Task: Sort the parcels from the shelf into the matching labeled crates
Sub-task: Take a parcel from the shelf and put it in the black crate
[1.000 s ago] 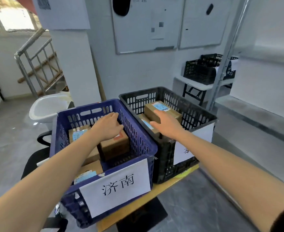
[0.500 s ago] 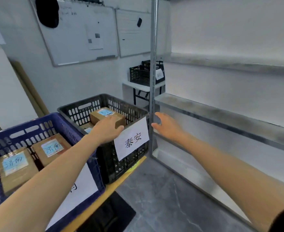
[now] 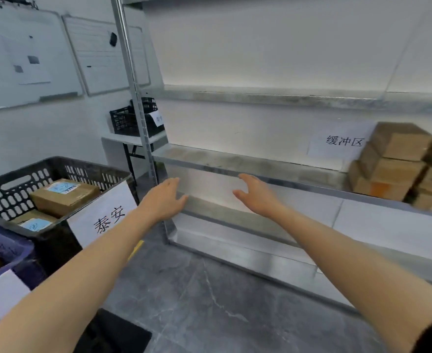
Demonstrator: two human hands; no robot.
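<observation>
Before the steel shelf (image 3: 248, 163), above grey floor (image 3: 210, 301), my left hand (image 3: 162, 201) and right hand (image 3: 257, 196) hover apart, fingers (image 3: 173, 183) relaxed, holding nothing; parcels (image 3: 398, 164) stack at its far right, black crate (image 3: 18, 174) at my left.

Two whiteboards (image 3: 100, 59) are hanging on the white wall (image 3: 44, 133); a small white table (image 3: 128, 140) is standing against it, grey veined floor (image 3: 210, 301) stretching below.

open stretch of shelf board (image 3: 235, 161) ahead, upright post (image 3: 127, 59) at left, parcels (image 3: 398, 161) stacked at right
</observation>
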